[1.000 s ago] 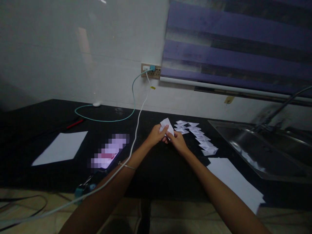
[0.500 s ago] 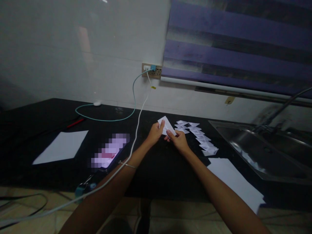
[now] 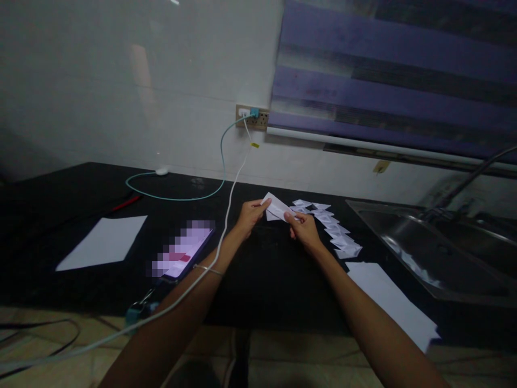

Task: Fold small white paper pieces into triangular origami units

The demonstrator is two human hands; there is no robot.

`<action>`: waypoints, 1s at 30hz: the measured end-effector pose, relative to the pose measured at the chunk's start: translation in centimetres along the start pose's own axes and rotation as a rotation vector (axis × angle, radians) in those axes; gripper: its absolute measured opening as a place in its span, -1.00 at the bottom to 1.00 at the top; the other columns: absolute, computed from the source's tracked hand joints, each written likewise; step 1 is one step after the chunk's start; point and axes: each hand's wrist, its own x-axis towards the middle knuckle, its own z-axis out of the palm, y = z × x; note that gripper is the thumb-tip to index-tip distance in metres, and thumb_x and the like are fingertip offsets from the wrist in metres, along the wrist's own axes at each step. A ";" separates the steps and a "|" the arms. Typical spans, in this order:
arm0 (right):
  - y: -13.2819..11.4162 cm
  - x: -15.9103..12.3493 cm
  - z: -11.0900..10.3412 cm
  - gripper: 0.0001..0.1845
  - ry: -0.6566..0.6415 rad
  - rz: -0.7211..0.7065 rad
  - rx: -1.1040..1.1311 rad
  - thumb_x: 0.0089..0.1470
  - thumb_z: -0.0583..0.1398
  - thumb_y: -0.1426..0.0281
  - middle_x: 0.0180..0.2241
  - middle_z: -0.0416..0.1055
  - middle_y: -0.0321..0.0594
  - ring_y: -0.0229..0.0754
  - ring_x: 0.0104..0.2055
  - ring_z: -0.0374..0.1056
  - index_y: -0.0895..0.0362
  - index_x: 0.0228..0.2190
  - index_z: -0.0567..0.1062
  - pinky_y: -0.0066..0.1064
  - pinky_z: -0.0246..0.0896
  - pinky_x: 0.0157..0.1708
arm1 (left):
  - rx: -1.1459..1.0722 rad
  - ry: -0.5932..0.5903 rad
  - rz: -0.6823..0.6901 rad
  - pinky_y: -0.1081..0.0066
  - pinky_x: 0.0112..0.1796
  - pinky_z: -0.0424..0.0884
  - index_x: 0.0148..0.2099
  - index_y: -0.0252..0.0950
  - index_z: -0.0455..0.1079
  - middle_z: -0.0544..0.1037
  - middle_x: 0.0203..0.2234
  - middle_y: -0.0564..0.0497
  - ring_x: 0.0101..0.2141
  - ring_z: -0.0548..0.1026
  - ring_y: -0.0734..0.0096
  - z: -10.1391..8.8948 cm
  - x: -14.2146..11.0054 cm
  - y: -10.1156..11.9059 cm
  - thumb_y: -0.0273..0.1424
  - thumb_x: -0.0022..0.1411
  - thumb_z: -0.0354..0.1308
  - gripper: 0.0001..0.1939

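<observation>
A folded piece of white paper point(image 3: 278, 208) is held up between both hands over the black counter. My left hand point(image 3: 251, 214) pinches its left corner, thumb on top. On the right end, my right hand point(image 3: 304, 227) grips it with the thumb pressed on the near face. A fold line runs slantwise across the paper, and a flap shows below it. Just beyond my right hand lie several folded white paper pieces point(image 3: 337, 231) in a slanting row. The fingers behind the paper are partly hidden.
White sheets point(image 3: 388, 302) lie right, by a steel sink point(image 3: 436, 253). To the left are one white sheet point(image 3: 103, 242) and a phone point(image 3: 189, 250) with a lit screen. A white cable point(image 3: 226, 215) hangs from a wall socket point(image 3: 251, 117) across my left forearm.
My hands have moved farther apart, the left going left and the right going right. The paper has turned and now appears longer and flatter between them.
</observation>
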 end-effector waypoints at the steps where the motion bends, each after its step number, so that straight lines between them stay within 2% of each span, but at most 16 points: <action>1: 0.0 0.1 -0.2 -0.47 0.034 0.005 -0.006 0.02 0.31 -0.11 -0.82 0.27 -0.38 -0.31 -0.77 0.10 0.13 -0.51 0.50 -0.46 -0.08 -0.70 | -0.002 -0.032 -0.004 0.53 -0.61 -0.04 -0.44 -0.36 0.47 0.25 -0.73 0.19 -0.68 0.13 0.68 0.0 0.0 -0.1 0.07 0.07 0.38 -0.47; 3: 0.1 0.2 -0.3 -0.50 0.075 0.023 0.042 0.01 0.33 -0.07 -0.80 0.30 -0.37 -0.32 -0.77 0.12 0.15 -0.45 0.53 -0.47 -0.06 -0.71 | -0.022 -0.097 -0.028 0.56 -0.62 -0.02 -0.37 -0.38 0.51 0.41 -0.67 0.11 -0.68 0.23 0.68 -0.1 0.1 -0.2 0.04 0.09 0.38 -0.49; 5: 0.0 0.3 -0.3 -0.51 0.085 0.049 0.149 -0.02 0.37 -0.03 -0.74 0.41 -0.32 -0.32 -0.75 0.19 0.18 -0.37 0.56 -0.49 0.03 -0.71 | -0.059 -0.139 -0.063 0.57 -0.64 -0.01 -0.26 -0.39 0.53 0.59 -0.50 -0.04 -0.63 0.39 0.63 0.0 0.2 -0.4 0.00 0.10 0.39 -0.51; 8: -0.2 0.4 -0.1 -0.50 0.107 0.139 0.305 -0.09 0.44 0.06 -0.62 0.54 -0.21 -0.28 -0.67 0.35 0.20 -0.27 0.57 -0.49 0.25 -0.64 | -0.087 -0.149 -0.094 0.59 -0.67 -0.04 -0.11 -0.39 0.53 0.67 -0.32 -0.17 -0.59 0.48 0.60 0.0 0.4 -0.7 -0.07 0.11 0.40 -0.51; 11: -0.6 0.4 -0.1 -0.59 0.132 0.225 0.423 -0.13 0.49 0.18 -0.50 0.61 -0.13 -0.24 -0.54 0.49 0.18 -0.32 0.57 -0.48 0.42 -0.53 | -0.068 -0.142 -0.123 0.58 -0.68 -0.04 -0.09 -0.40 0.53 0.68 -0.31 -0.18 -0.68 0.39 0.67 -0.1 0.4 -0.6 -0.12 0.13 0.38 -0.54; 15: -0.7 0.3 -0.2 -0.69 0.096 0.226 0.537 -0.13 0.49 0.29 -0.34 0.66 -0.11 -0.24 -0.39 0.57 0.17 -0.36 0.59 -0.50 0.49 -0.39 | -0.088 -0.129 -0.152 0.58 -0.68 -0.04 -0.08 -0.42 0.53 0.68 -0.32 -0.18 -0.70 0.34 0.70 -0.1 0.1 -0.3 -0.17 0.13 0.39 -0.56; 19: -0.5 0.4 -0.2 -0.66 0.076 0.218 0.569 -0.17 0.51 0.28 -0.31 0.66 -0.14 -0.25 -0.34 0.57 0.15 -0.35 0.62 -0.44 0.53 -0.27 | -0.122 -0.152 -0.139 0.59 -0.67 -0.04 -0.07 -0.40 0.54 0.68 -0.23 -0.19 -0.66 0.36 0.72 -0.4 -0.1 0.0 -0.21 0.15 0.38 -0.59; 24: -0.4 0.5 -0.2 -0.61 0.107 0.194 0.548 -0.23 0.53 0.23 -0.33 0.65 -0.14 -0.24 -0.35 0.56 0.16 -0.36 0.64 -0.39 0.55 -0.20 | -0.081 -0.154 -0.204 0.56 -0.68 -0.14 0.02 -0.34 0.55 0.67 -0.40 -0.09 -0.75 0.10 0.79 -0.8 -0.1 0.0 -0.25 0.21 0.34 -0.62; 25: -0.3 0.5 -0.2 -0.61 0.112 0.188 0.544 -0.24 0.53 0.22 -0.34 0.65 -0.13 -0.24 -0.35 0.56 0.17 -0.37 0.64 -0.39 0.55 -0.20 | -0.081 -0.155 -0.206 0.56 -0.68 -0.13 0.01 -0.34 0.55 0.67 -0.40 -0.09 -0.75 0.12 0.78 -0.8 -0.1 0.1 -0.26 0.21 0.34 -0.63; 27: -0.2 0.5 -0.3 -0.59 0.116 0.177 0.538 -0.25 0.54 0.19 -0.34 0.65 -0.14 -0.23 -0.35 0.56 0.17 -0.38 0.64 -0.38 0.56 -0.20 | -0.101 -0.175 -0.195 0.57 -0.66 -0.02 -0.05 -0.35 0.57 0.68 -0.31 -0.13 -0.68 0.28 0.73 -0.8 -0.2 0.2 -0.30 0.18 0.35 -0.68; 30: -0.2 0.5 -0.4 -0.57 0.105 0.162 0.537 -0.27 0.55 0.16 -0.35 0.65 -0.15 -0.24 -0.35 0.55 0.16 -0.39 0.65 -0.40 0.56 -0.21 | -0.134 -0.217 -0.177 0.57 -0.58 0.15 -0.16 -0.38 0.58 0.67 -0.16 -0.21 -0.46 0.54 0.56 -0.6 -0.4 0.4 -0.34 0.12 0.38 -0.74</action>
